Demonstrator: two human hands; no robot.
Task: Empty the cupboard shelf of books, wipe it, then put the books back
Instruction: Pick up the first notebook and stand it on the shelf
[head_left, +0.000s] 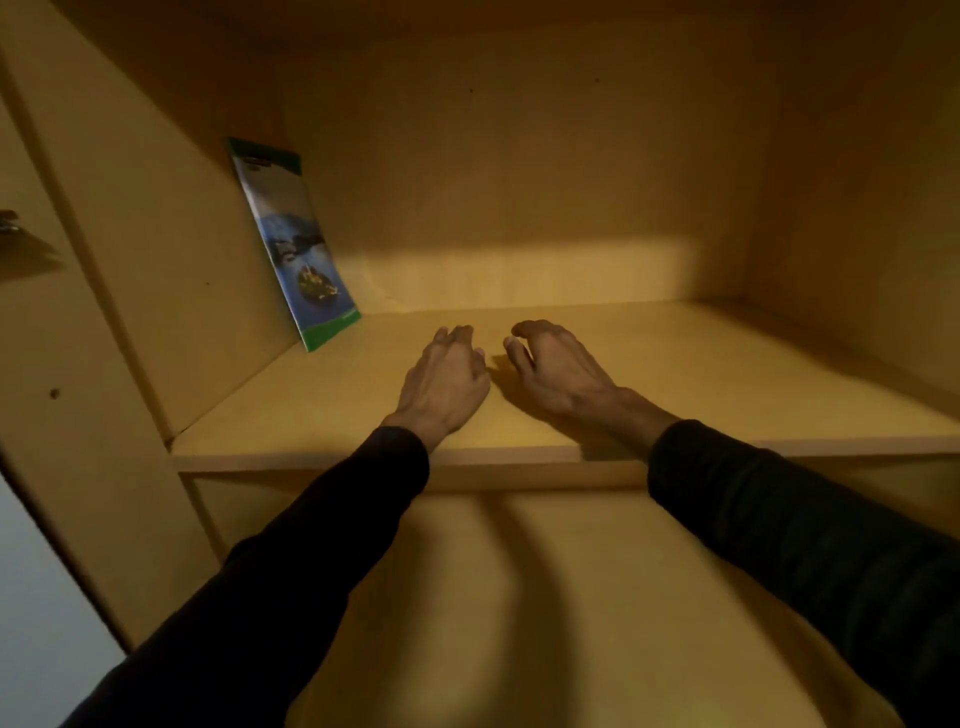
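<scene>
Both grips, left hand (447, 379) and right hand (556, 371), were loosely curled and held nothing above the shelf (727, 384); the one leaning book (293, 244) would best be steadied upright.

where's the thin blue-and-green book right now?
In the head view, the thin blue-and-green book stands tilted against the cupboard's left side wall, at the back left of the wooden shelf, left of and beyond both hands.
</scene>
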